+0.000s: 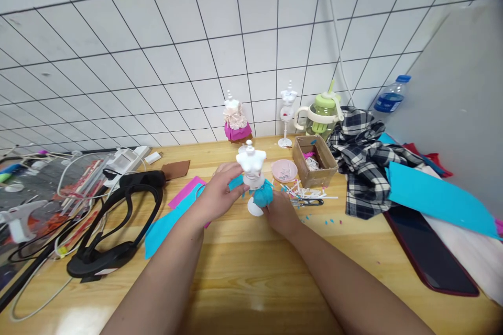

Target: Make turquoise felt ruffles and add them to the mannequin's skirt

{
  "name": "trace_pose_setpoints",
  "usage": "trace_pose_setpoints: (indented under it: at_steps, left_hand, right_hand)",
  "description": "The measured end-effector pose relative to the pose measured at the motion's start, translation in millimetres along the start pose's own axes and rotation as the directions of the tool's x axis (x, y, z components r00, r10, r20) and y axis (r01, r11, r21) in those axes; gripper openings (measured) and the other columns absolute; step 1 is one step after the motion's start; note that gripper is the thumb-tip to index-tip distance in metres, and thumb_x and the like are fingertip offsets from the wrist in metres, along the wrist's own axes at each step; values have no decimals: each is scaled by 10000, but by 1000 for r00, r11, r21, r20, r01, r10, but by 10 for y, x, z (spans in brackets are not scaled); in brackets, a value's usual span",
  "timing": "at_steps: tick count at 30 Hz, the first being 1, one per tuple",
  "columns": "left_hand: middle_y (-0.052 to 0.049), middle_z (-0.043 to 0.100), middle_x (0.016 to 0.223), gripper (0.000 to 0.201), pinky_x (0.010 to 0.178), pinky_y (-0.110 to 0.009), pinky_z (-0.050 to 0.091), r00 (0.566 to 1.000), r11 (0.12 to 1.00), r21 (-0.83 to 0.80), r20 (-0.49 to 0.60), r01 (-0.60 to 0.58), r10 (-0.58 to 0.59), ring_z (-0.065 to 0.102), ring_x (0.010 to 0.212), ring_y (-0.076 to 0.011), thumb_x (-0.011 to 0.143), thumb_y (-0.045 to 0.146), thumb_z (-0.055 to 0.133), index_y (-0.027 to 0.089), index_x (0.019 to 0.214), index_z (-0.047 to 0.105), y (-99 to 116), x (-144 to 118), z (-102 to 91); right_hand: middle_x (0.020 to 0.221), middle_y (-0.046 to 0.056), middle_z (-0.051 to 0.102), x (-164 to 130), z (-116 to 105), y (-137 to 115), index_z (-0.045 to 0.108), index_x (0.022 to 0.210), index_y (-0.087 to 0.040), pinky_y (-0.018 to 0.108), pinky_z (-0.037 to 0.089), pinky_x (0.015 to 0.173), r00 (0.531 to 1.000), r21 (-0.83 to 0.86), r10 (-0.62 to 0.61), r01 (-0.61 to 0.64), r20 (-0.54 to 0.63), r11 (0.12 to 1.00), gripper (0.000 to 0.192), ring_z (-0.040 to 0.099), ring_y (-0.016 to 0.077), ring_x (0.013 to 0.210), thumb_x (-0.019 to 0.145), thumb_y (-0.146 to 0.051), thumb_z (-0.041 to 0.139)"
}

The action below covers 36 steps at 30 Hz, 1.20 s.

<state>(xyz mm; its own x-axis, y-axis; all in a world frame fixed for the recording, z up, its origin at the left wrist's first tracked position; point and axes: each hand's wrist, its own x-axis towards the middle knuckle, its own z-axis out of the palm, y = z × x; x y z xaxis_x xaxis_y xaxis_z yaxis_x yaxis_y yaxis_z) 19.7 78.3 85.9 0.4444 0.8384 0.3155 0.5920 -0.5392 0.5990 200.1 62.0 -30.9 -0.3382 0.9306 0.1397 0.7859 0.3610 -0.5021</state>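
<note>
A small white dress form [250, 161] stands upright on its round base in front of me. Gathered blue material [262, 194], thin like crepe paper or cloth, is bunched around its waist and right side. My left hand [220, 191] is closed at the form's left side, with thumb at the waist and blue material between thumb and fingers. Low on the right, my right hand [282, 213] pinches the puffed edge of the blue material. Its fingertips are mostly hidden behind that bunch.
Behind stand a dressed form [236, 120], a bare form [287, 110] and a green-lidded jug [324, 115]. Right are a cardboard box [328, 170], pink bowl [284, 170], scissors [310, 202], plaid cloth [359, 162] and phone [432, 254]. Left lie blue sheets [167, 230] and a black headset strap [118, 220].
</note>
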Motion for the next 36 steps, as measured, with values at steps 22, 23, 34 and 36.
trace_pose_setpoints:
  at_steps: [22,23,34,36]
  left_hand:
    - [-72,684,1159,396,949,-433,397,994,990,137,-104,-23,37,602,1089,-295,769,358,685,255,1149,642,-287,264,101]
    - [-68,683,1166,423,955,-436,397,995,990,139,-97,-22,36,600,1098,-294,759,352,696,258,1167,633,-271,257,80]
    - [-59,690,1159,369,958,-328,432,956,849,446,-56,282,-288,606,1092,-214,899,244,453,211,1234,603,-614,-107,-59]
    - [-94,671,1197,355,956,-346,427,941,823,479,-17,304,-338,590,1117,-246,873,261,502,195,1198,631,-816,-139,132]
  right_hand:
    - [797,28,691,-67,-293,239,694,789,-224,264,401,707,900,168,303,-262,-312,950,285,586,189,832,771,-95,440]
    - [788,29,687,-66,-310,255,692,778,-220,261,404,694,890,185,320,-272,-325,944,289,586,187,821,770,-99,430]
    - [785,8,690,-518,-698,460,654,762,-222,287,407,705,907,-16,193,-214,-376,977,236,591,192,794,770,-129,438]
    - [833,11,699,-596,-732,531,659,817,-222,295,418,733,933,-113,178,-222,-312,968,238,606,196,822,796,-134,438]
